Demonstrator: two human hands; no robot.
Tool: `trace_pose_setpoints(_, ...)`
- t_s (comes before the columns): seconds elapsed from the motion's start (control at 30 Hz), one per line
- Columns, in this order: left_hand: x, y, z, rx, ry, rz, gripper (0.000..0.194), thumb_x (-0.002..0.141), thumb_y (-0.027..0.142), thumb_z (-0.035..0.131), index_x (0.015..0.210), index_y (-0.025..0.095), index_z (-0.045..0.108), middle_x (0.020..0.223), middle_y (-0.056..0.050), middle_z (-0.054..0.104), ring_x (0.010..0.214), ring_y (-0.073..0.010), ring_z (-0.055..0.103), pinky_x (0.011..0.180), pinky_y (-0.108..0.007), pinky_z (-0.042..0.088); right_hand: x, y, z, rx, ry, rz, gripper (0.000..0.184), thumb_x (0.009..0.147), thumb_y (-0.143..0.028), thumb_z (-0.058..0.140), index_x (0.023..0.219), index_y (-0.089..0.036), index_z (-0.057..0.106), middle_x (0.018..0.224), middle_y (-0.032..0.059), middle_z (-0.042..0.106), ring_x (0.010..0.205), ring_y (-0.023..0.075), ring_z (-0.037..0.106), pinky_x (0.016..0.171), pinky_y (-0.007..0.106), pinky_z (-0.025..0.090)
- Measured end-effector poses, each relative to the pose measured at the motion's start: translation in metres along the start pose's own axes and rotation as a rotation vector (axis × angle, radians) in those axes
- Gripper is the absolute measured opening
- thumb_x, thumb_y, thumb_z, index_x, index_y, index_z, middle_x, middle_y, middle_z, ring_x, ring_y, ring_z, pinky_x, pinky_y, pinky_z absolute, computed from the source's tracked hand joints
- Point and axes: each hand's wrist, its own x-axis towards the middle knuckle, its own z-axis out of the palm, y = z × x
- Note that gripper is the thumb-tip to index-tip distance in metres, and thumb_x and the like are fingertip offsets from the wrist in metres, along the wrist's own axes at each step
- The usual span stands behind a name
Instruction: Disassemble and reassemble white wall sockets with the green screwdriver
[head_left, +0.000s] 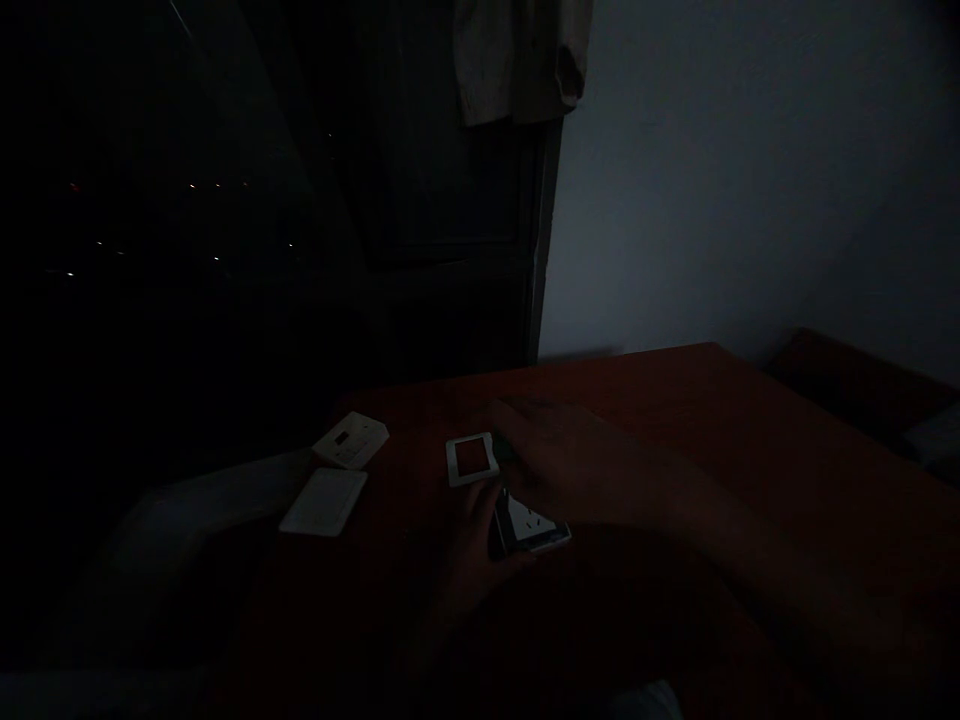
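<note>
A wall socket (pixel 527 522) with a white face and dark surround lies on the reddish table. My left hand (pixel 474 548) is closed around its left edge, thumb along the near side and fingers at the far side. My right hand (pixel 559 450) hovers over the socket's far end with its fingers curled. Something green (pixel 505 449) shows under those fingers, too dark to name. Just beyond my left fingertips is a white square frame (pixel 452 462) with an open middle.
Left on the table (pixel 652 385) are a white box-like piece (pixel 352 442) with a small dark slot and a flat white plate (pixel 324 502). Behind stand a dark window (pixel 225 220) and a pale wall (pixel 712 180). Cloth (pixel 517 60) hangs above. The light is very dim.
</note>
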Motion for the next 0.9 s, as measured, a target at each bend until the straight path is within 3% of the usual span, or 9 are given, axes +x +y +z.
trace_pose_setpoints(0.17, 0.0, 0.009, -0.008, 0.025, -0.008, -0.006, 0.085, 0.064, 0.036, 0.078, 0.139, 0.024, 0.039, 0.143, -0.012, 0.041, 0.131, -0.035, 0.038, 0.107, -0.05, 0.034, 0.007, 0.001, 0.009, -0.187, 0.026, 0.261, 0.024, 0.093, -0.037, 0.042, 0.094, -0.017, 0.056, 0.081, 0.0097, 0.069, 0.067, 0.0222, 0.065, 0.053, 0.028, 0.034)
trace_pose_setpoints(0.3, -0.001, 0.005, -0.005, 0.025, -0.004, -0.003, 0.086, 0.066, 0.037, 0.078, 0.14, 0.023, 0.037, 0.146, -0.013, 0.037, 0.133, -0.0353, 0.036, 0.108, -0.051, 0.032, 0.005, 0.009, 0.012, 0.018, 0.057, 0.096, 0.022, 0.09, -0.029, 0.047, 0.108, -0.018, 0.052, 0.096, 0.0084, 0.069, 0.078, 0.0205, 0.065, 0.058, 0.027, 0.038)
trace_pose_setpoints(0.37, -0.001, 0.001, -0.002, 0.002, -0.009, 0.005, 0.087, 0.067, 0.039, 0.077, 0.141, 0.023, 0.034, 0.148, -0.013, 0.034, 0.135, -0.0353, 0.033, 0.109, -0.052, 0.03, 0.002, 0.012, 0.012, 0.169, 0.028, -0.003, 0.038, 0.085, -0.024, 0.052, 0.121, -0.016, 0.044, 0.101, 0.0075, 0.067, 0.082, 0.0178, 0.064, 0.061, 0.025, 0.04)
trace_pose_setpoints(0.43, 0.0, 0.0, -0.001, -0.016, -0.024, -0.005, 0.087, 0.068, 0.039, 0.076, 0.142, 0.023, 0.034, 0.149, -0.014, 0.032, 0.136, -0.0349, 0.031, 0.109, -0.052, 0.029, 0.001, 0.013, 0.011, 0.152, 0.024, 0.024, 0.041, 0.084, -0.027, 0.054, 0.121, -0.016, 0.045, 0.099, 0.0076, 0.068, 0.08, 0.018, 0.064, 0.059, 0.025, 0.039)
trace_pose_setpoints(0.53, 0.0, 0.002, -0.001, -0.026, -0.034, -0.023, 0.086, 0.067, 0.038, 0.077, 0.141, 0.021, 0.035, 0.148, -0.015, 0.033, 0.135, -0.0338, 0.033, 0.11, -0.05, 0.03, 0.003, 0.011, 0.011, -0.104, 0.071, 0.212, 0.025, 0.089, -0.037, 0.047, 0.101, -0.017, 0.056, 0.087, 0.0095, 0.069, 0.073, 0.0216, 0.064, 0.054, 0.027, 0.035)
trace_pose_setpoints(0.6, 0.0, 0.004, -0.003, -0.02, -0.034, -0.029, 0.086, 0.067, 0.037, 0.076, 0.141, 0.022, 0.035, 0.147, -0.014, 0.035, 0.134, -0.0337, 0.035, 0.109, -0.05, 0.031, 0.004, 0.011, 0.011, -0.169, 0.065, 0.257, 0.027, 0.092, -0.039, 0.042, 0.092, -0.018, 0.059, 0.08, 0.0093, 0.068, 0.07, 0.0218, 0.064, 0.054, 0.028, 0.034)
trace_pose_setpoints(0.7, 0.0, 0.004, -0.003, 0.0, -0.04, -0.042, 0.086, 0.067, 0.038, 0.077, 0.141, 0.02, 0.036, 0.147, -0.014, 0.034, 0.134, -0.035, 0.034, 0.109, -0.05, 0.032, 0.002, 0.013, 0.01, 0.002, 0.055, 0.123, 0.021, 0.089, -0.029, 0.048, 0.104, -0.018, 0.056, 0.094, 0.0087, 0.068, 0.078, 0.0199, 0.064, 0.059, 0.027, 0.038)
trace_pose_setpoints(0.8, 0.0, 0.0, 0.0, -0.01, -0.021, -0.019, 0.087, 0.067, 0.039, 0.076, 0.142, 0.021, 0.034, 0.148, -0.014, 0.033, 0.135, -0.0352, 0.033, 0.108, -0.052, 0.032, 0.001, 0.013, 0.009, 0.181, 0.015, -0.01, 0.043, 0.081, -0.021, 0.056, 0.122, -0.016, 0.045, 0.106, 0.0087, 0.065, 0.085, 0.0177, 0.063, 0.062, 0.025, 0.04)
trace_pose_setpoints(0.9, 0.0, -0.003, 0.002, -0.02, 0.0, 0.002, 0.087, 0.067, 0.038, 0.077, 0.141, 0.022, 0.035, 0.146, -0.014, 0.036, 0.133, -0.0349, 0.036, 0.107, -0.051, 0.034, 0.001, 0.009, 0.009, -0.002, 0.048, 0.106, 0.029, 0.087, -0.033, 0.052, 0.11, -0.016, 0.052, 0.096, 0.0097, 0.067, 0.081, 0.0214, 0.063, 0.057, 0.027, 0.037)
